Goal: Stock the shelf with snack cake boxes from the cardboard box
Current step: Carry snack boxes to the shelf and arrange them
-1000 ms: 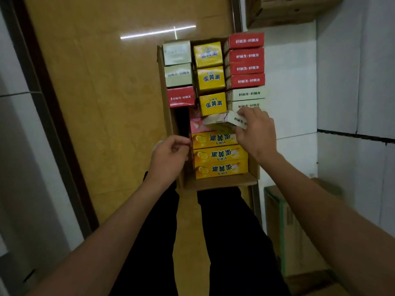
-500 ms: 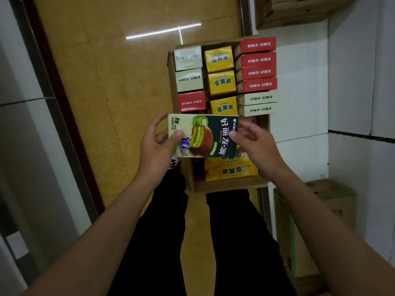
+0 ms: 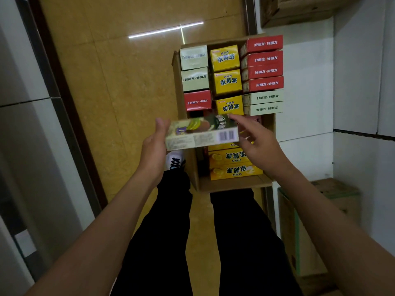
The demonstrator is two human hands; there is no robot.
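Note:
An open cardboard box (image 3: 234, 184) stands on the yellow floor in front of my feet. Red snack cake boxes (image 3: 264, 72), yellow ones (image 3: 227, 82) and pale green ones (image 3: 195, 79) fill it. Just above its near half I hold a green snack cake box (image 3: 202, 133) level between both hands. It is tipped so that its pale side with the barcode faces me. My left hand (image 3: 155, 146) cups its left end. My right hand (image 3: 259, 144) grips its right end with spread fingers.
White panels (image 3: 310, 82) rise on the right, with a closed carton (image 3: 307, 231) on the floor below them and another carton (image 3: 299, 11) at the top right. A grey cabinet (image 3: 23, 146) with a dark frame lines the left. My legs (image 3: 162, 242) stand below the box.
My right hand drew the green box out of the cardboard box and my left hand joined it. The box has since tipped from front face up to barcode side towards me.

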